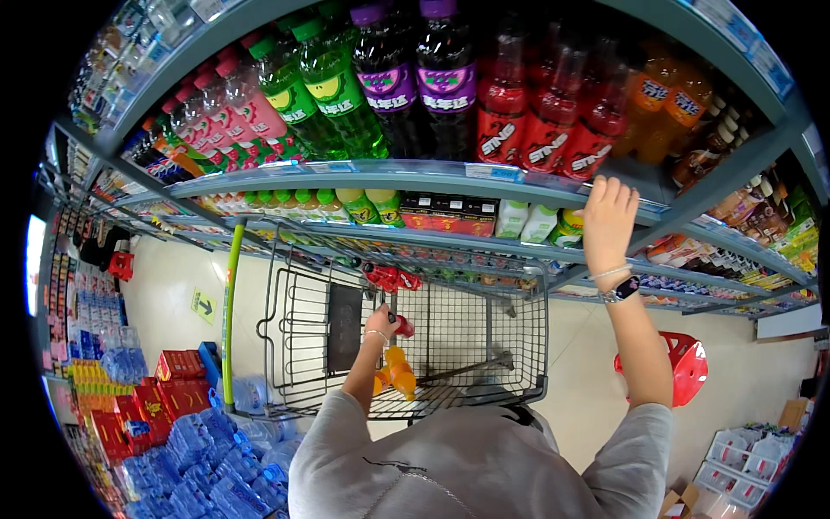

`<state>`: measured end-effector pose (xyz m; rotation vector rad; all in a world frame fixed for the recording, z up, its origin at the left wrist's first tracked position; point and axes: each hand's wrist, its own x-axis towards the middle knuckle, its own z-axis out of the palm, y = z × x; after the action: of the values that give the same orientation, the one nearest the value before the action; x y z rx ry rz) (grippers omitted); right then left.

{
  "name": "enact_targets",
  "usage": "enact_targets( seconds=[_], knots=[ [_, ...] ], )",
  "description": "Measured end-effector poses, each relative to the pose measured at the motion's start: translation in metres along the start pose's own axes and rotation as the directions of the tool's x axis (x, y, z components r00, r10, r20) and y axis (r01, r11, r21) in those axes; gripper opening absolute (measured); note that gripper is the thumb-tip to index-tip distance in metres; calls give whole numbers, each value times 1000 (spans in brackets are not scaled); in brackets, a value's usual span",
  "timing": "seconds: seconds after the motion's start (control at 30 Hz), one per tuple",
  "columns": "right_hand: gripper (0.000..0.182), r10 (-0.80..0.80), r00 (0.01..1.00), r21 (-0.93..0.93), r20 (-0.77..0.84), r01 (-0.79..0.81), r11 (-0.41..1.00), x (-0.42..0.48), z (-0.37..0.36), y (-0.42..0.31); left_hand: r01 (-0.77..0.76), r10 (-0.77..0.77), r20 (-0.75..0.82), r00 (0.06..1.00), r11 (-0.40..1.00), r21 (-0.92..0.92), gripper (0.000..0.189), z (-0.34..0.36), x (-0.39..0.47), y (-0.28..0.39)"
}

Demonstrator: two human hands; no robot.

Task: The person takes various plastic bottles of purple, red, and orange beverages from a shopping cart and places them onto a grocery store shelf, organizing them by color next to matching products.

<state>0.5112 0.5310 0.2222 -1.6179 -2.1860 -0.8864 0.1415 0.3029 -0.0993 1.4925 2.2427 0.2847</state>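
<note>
Inside the wire shopping cart (476, 337), my left hand (379, 324) grips a red drink bottle (404, 326) by its dark-capped neck. More red Sting bottles (392, 277) lie at the cart's shelf side, and orange drink bottles (401, 375) rest on the side closest to me. My right hand (609, 204) lies over the front edge of the drinks shelf (402, 174), fingers on the shelf side, just right of a standing row of red bottles (551, 130). Its palm is hidden, and I see nothing held in it.
Purple-capped bottles (446, 78) and green bottles (337, 91) stand farther left on the shelf. Shrink-wrapped blue water packs (201, 454) and red cartons (155, 402) are stacked at lower left. A red plastic stool or basket (688, 370) is on the floor right of the cart.
</note>
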Motion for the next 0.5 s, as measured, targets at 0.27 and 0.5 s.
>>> enact_targets(
  seconds=[0.27, 0.5],
  knots=[
    [65, -31, 997, 203, -75, 46, 978, -10, -1, 16, -538, 538, -192, 821, 841, 56, 17, -123, -61, 167],
    [64, -76, 987, 339, -141, 120, 933, -17, -6, 25, -760, 672, -444, 593, 649, -35, 18, -219, -99, 292]
  ],
)
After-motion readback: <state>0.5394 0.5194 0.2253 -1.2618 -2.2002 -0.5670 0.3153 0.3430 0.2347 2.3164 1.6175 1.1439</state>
